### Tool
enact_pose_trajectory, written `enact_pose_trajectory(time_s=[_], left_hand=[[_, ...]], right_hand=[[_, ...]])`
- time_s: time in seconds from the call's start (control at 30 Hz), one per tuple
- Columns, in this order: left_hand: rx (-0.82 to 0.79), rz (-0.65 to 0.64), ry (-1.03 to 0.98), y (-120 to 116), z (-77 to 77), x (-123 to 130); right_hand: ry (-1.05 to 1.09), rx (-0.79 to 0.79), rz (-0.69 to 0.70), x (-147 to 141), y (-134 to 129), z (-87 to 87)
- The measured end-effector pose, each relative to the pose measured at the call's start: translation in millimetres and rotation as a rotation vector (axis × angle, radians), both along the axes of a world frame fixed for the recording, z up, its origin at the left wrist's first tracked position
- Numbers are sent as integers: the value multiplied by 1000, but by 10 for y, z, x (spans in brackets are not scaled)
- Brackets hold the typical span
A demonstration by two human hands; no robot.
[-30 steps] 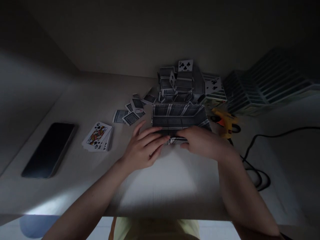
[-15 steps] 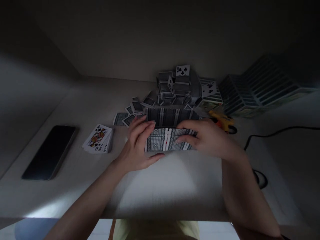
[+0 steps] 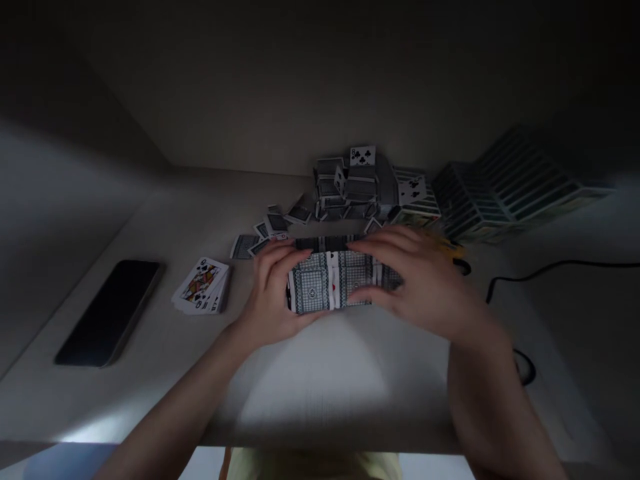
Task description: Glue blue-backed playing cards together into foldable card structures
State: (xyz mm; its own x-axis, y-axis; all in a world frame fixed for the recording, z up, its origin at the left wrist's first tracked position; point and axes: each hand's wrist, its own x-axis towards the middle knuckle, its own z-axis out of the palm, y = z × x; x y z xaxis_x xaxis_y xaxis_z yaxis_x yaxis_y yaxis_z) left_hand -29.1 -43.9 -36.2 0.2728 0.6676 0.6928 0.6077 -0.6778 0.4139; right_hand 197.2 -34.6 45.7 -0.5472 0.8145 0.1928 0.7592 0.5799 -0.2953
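Note:
Between my hands is a long folded structure of playing cards (image 3: 313, 287), its patterned backs facing me. My left hand (image 3: 275, 290) grips its left end, fingers over the top edge and thumb along the bottom. At the right part, my right hand (image 3: 410, 277) has its fingers on the top edge and its thumb against the front face. Behind it stands a structure built of cards (image 3: 330, 177), with an eight of clubs (image 3: 363, 157) on top. Several loose cards (image 3: 273, 223) lie just beyond my left fingers.
A fanned pile of face-up cards (image 3: 203, 287) and a black phone (image 3: 110, 313) lie to the left. Tall striped card structures (image 3: 515, 187) stand at the back right. A yellow object (image 3: 447, 247) is partly behind my right hand, near a black cable (image 3: 550, 265).
The card structure in my hands has tilted, so its front face shows more and the panel behind shows less. My left thumb has closed in against its lower edge.

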Motion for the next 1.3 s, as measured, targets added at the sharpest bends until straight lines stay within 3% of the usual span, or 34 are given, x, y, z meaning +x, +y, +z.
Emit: enact_pose_trajectory(time_s=[0.2,0.33,0.47,1.0,1.3], left_hand=[[-112,61,111,-3,173,-22],[-76,108,352,-25,379,-16],[-107,107,460,-18,504,38],[-97,12,383,83,436,46],[-83,57,367,75,428,54]], right_hand=[[-231,31,-57,-95,-71,-43],[-209,49,-45,-138,-31,-70],[-170,78,-13,-112,-5,-79],[-150,78,28,-90,9,-83],[-36,68,27,-81,-13,-47]])
